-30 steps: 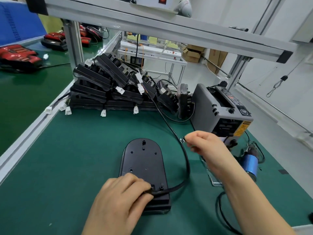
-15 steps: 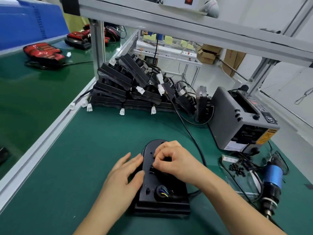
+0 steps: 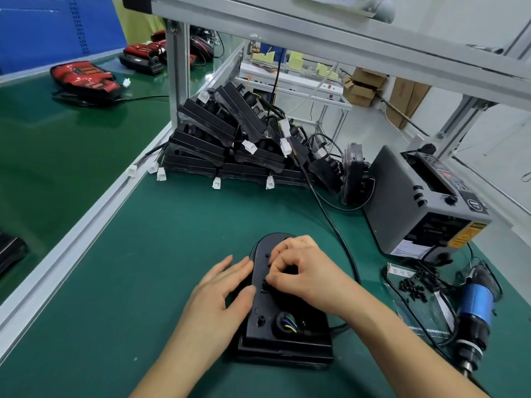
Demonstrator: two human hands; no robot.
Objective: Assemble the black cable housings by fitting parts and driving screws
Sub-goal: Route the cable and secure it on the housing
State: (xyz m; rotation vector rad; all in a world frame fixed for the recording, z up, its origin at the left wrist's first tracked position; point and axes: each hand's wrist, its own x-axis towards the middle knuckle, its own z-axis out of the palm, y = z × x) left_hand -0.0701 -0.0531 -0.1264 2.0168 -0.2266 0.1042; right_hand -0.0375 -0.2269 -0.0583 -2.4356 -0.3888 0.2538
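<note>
Head view: the grey machine (image 3: 402, 202) bears an unreadable yellow label (image 3: 467, 235). The black housing (image 3: 287, 337) lies on the green mat (image 3: 143, 254). The left hand (image 3: 218, 297) touches its left edge with straight fingers. The right hand (image 3: 304, 271) curls atop it, any hold hidden. An electric screwdriver (image 3: 474, 308) lies to the right.

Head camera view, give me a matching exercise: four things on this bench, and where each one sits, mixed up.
Things:
1 black housing
2 stack of housings
3 grey machine
4 screwdriver

Places:
A far right, near edge
B back, beside the frame post
C centre, nearest the camera
D right, behind the loose screws

Pairs: 1-C, 2-B, 3-D, 4-A.
</note>
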